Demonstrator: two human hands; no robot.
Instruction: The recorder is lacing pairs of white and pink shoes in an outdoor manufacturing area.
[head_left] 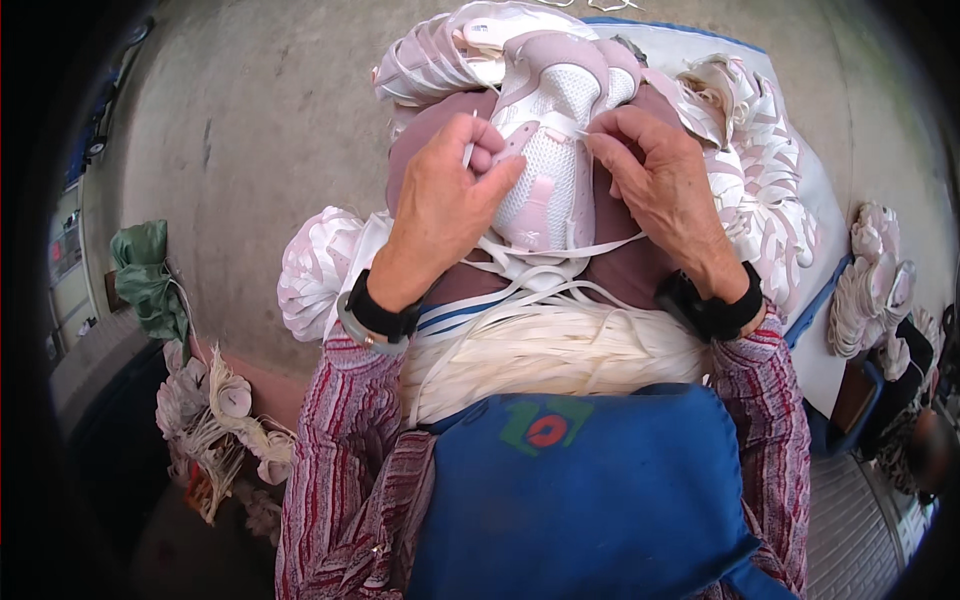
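A pink and white shoe upper (pixel 553 150) with white mesh lies on my lap, toe end away from me. My left hand (pixel 447 195) pinches the tip of a white lace (pixel 470 140) at the upper's left edge. At the right edge my right hand (pixel 655 175) grips the upper, fingers curled on it by the lace holes. A white lace (pixel 590 248) runs across the near end of the upper. Both wrists wear black bands.
A thick bundle of white laces (pixel 560 350) lies across my lap above a blue apron (pixel 590 490). Stacks of pink and white shoe uppers sit ahead (pixel 440 55), to the right (pixel 770 190), to the left (pixel 315 270) and at the far right (pixel 880 280). Concrete floor (pixel 270 130) on the left.
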